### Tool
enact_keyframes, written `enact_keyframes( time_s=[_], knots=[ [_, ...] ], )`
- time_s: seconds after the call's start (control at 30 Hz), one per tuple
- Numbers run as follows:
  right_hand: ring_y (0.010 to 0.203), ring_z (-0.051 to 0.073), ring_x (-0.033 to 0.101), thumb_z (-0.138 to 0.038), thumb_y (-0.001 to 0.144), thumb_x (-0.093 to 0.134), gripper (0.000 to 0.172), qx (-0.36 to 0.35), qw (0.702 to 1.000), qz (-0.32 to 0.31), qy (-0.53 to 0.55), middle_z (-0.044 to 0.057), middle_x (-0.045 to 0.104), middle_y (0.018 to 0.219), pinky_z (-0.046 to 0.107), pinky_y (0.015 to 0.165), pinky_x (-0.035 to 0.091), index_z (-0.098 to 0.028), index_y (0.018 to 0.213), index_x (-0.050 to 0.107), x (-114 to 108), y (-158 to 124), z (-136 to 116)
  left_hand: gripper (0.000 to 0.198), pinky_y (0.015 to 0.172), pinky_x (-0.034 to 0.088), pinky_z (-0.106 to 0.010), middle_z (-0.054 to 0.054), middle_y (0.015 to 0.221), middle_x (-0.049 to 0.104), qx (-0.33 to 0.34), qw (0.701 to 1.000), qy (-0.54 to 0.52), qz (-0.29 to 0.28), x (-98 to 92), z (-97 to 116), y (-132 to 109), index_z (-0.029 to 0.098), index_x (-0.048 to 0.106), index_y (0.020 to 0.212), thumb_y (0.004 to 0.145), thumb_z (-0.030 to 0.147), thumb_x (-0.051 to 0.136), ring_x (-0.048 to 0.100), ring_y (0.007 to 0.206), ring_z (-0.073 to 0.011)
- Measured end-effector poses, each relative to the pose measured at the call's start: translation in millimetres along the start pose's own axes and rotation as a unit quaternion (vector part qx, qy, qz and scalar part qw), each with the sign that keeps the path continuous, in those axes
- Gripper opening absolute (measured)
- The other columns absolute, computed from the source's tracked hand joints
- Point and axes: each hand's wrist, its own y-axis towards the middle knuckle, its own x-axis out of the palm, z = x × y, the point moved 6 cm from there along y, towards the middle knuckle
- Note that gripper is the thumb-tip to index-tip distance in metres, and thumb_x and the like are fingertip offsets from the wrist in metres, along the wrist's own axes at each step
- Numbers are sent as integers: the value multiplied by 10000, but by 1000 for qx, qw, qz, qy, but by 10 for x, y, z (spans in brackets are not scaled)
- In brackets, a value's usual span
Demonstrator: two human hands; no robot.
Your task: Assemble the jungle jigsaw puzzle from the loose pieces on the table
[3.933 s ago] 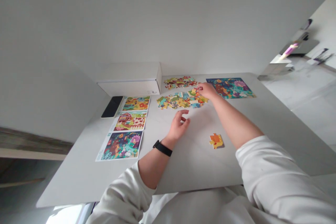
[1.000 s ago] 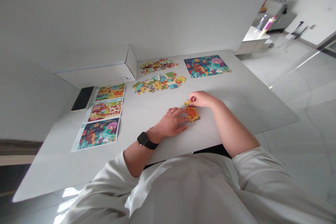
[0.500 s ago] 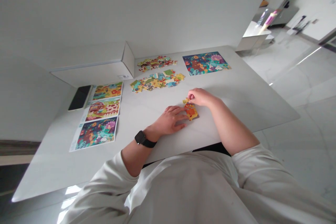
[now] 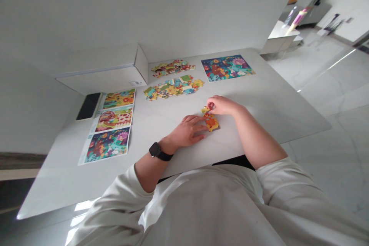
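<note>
On the white table lie a few joined puzzle pieces (image 4: 212, 123), yellow and orange with what looks like a lion. My left hand (image 4: 188, 131) rests flat with its fingers spread, the fingertips touching the left side of these pieces. At their upper end my right hand (image 4: 219, 105) pinches a puzzle piece, mostly covered by the fingers. Beyond the hands is a loose pile of yellow, green and blue puzzle pieces (image 4: 173, 89). Behind it lies a second pile of red and green puzzle pieces (image 4: 170, 68).
A finished dark-blue puzzle picture (image 4: 227, 68) lies at the back right. At left are a printed sheet with three pictures (image 4: 113, 119), a dark-screened phone (image 4: 88, 106) and a white box (image 4: 106, 77) against the wall. The table's edge (image 4: 305, 133) runs along the right.
Both hands stay at the joined pieces, with my right fingers shifting only slightly at the upper end. The whole view has moved a little; the piles look the same.
</note>
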Motion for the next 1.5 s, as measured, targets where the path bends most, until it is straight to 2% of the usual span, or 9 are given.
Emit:
enact_keyframes(
  time_s=[0.17,0.4,0.47,0.73,0.87,1.07,1.5],
  knots=[
    [864,168,683,-209,835,829,169,18,997,12,74,2,771,971,259,790,476,-227,946,702,-45,-17,54,376,1247,427,-586,-98,1642,583,1,1000,1,-1,6,-7,-5,317,784,1366,1052,484,663,566,1467,-366],
    [757,145,665,-262,873,801,174,55,986,-37,154,4,773,949,263,759,489,-214,1007,700,-71,-55,133,383,1250,428,-577,-92,1663,571,8,1000,6,-3,-10,18,-10,319,773,1390,1058,469,655,554,1480,-359],
    [757,146,669,-269,864,820,192,62,986,-49,146,4,775,948,263,759,493,-213,1011,711,-43,-51,142,385,1244,433,-587,-88,1663,574,6,1000,5,-5,-4,11,-11,330,772,1395,1061,473,648,554,1478,-361],
    [864,158,706,-209,868,819,152,32,997,-28,62,7,796,989,247,796,485,-220,998,741,-26,-38,56,384,1245,420,-578,-71,1638,604,11,1000,13,-2,18,-16,-19,337,766,1404,1060,461,653,546,1464,-353],
    [909,180,717,-217,801,896,195,20,999,-37,-2,22,803,1020,250,795,484,-227,957,780,-21,-45,6,379,1241,422,-569,-74,1617,622,12,1000,15,-4,14,-4,-13,317,772,1388,1063,461,644,548,1454,-349],
    [858,154,720,-157,821,875,212,28,999,-27,8,22,810,1014,230,763,490,-221,1001,783,21,-33,-16,366,1254,416,-564,-74,1653,587,9,1000,18,-3,20,-12,-17,324,776,1378,1054,447,658,543,1469,-345],
    [952,178,721,-148,815,893,235,13,1000,-6,-23,46,790,1092,247,832,504,-223,1009,782,4,-30,-36,376,1263,404,-577,-67,1611,634,7,1000,15,-5,9,5,-6,322,774,1381,1060,468,641,540,1476,-347]
  ],
)
